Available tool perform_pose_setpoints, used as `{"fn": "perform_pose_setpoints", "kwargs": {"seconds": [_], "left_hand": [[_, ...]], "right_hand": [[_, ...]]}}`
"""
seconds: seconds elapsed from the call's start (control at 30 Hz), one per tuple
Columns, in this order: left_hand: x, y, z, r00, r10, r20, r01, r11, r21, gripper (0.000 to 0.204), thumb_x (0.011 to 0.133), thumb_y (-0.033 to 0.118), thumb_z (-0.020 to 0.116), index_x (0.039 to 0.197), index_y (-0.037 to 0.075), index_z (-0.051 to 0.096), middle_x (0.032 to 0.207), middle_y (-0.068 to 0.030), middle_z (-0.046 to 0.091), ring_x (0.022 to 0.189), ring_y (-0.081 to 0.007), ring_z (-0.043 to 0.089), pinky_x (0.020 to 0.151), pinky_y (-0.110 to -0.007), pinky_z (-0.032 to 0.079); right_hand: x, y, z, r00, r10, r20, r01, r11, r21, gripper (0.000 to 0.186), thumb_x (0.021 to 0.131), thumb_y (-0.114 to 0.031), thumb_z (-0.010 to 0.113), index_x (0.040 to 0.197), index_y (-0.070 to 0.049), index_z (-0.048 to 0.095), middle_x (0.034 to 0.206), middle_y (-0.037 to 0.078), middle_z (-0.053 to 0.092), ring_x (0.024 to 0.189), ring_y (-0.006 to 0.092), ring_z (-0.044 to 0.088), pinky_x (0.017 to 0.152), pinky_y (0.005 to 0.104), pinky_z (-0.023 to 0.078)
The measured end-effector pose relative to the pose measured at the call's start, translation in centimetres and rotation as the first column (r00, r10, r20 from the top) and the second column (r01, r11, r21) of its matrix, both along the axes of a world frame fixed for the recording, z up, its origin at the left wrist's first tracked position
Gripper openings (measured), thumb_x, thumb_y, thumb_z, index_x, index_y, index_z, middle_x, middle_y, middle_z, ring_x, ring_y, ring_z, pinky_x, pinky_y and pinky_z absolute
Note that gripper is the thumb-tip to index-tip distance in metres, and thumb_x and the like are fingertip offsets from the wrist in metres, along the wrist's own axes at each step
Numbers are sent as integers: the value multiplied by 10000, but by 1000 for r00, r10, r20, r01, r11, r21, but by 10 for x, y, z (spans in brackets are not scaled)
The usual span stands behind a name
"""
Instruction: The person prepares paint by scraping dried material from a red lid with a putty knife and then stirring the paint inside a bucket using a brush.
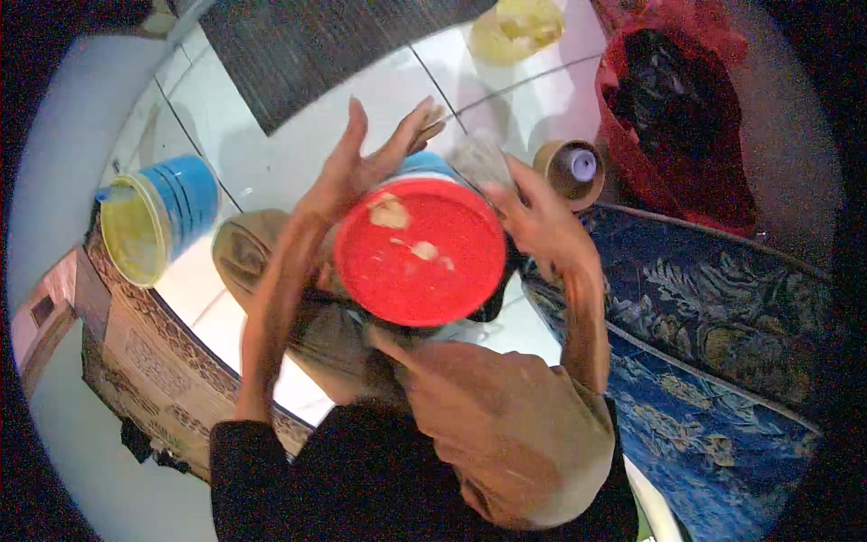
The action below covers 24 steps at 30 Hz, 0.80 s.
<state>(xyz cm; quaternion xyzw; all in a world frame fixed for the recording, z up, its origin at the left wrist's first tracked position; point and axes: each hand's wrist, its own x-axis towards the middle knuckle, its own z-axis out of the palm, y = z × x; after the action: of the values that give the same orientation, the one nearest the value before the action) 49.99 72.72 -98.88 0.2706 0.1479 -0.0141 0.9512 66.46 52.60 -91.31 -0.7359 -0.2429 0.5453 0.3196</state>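
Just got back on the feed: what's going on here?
A person's left hand is spread open beside a round red lid with pale patches. The right hand, on the other side, appears to hold a pale blurred thing; I cannot tell what it is. A blue bucket is at the left.

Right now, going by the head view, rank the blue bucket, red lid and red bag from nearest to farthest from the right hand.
From the right hand:
1. Red lid: just to its left, in front of the person.
2. Red bag: off to the right and farther forward.
3. Blue bucket: well across on the left side, beyond the left arm.
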Motion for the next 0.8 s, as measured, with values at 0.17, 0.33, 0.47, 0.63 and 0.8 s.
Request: {"fn": "perform_pose_setpoints", "kwargs": {"seconds": [0.17, 0.33, 0.47, 0.63, 0.8], "left_hand": [[-3, -9, 6, 979, 203, -36, -185, 941, 285, 1005, 900, 791, 61, 1543, 39, 236, 1578, -201, 262, 1485, -317, 192, 1216, -447, 90], [-58, -39, 9, 877, 460, -140, -333, 792, 512, 781, 1010, 613, 219, 1529, 30, 247, 1526, -201, 366, 1461, -296, 268, 1196, -451, 170], [-84, -96, 28, 572, 801, -178, -550, 536, 641, 745, 1006, 541, 343, 1517, 6, 253, 1545, -216, 332, 1462, -318, 276, 1204, -456, 163], [-90, -134, 35, 532, 847, 11, -583, 357, 730, 703, 985, 361, 445, 1531, -7, 195, 1583, -217, 234, 1482, -325, 208, 1210, -461, 136], [-93, -147, 48, 559, 828, 43, -506, 300, 809, 691, 954, 168, 506, 1537, -9, 181, 1595, -206, 199, 1488, -334, 170, 1208, -455, 135]], "right_hand": [[-6, -25, 17, 958, -280, -62, 253, 928, -274, 480, 1010, -345, 556, 1397, -74, 472, 886, -9, 576, 633, 50, 410, 495, 218, 345], [-23, -27, 28, 873, -413, -259, 387, 910, -146, 442, 999, -380, 577, 1348, -130, 471, 740, -71, 454, 536, 21, 358, 425, 187, 282], [-40, -41, 6, 771, -600, -216, 587, 800, -127, 359, 1004, -371, 571, 1279, -162, 472, 702, -76, 391, 504, 10, 329, 405, 177, 265], [-57, -61, -7, 642, -706, -299, 745, 667, 27, 245, 1011, -337, 561, 1138, -148, 471, 660, -68, 367, 477, 26, 324, 394, 192, 294], [-81, -80, -3, 591, -747, -305, 805, 569, 168, 257, 928, -210, 698, 1104, -66, 578, 646, -65, 448, 467, 22, 362, 383, 203, 285]]}}
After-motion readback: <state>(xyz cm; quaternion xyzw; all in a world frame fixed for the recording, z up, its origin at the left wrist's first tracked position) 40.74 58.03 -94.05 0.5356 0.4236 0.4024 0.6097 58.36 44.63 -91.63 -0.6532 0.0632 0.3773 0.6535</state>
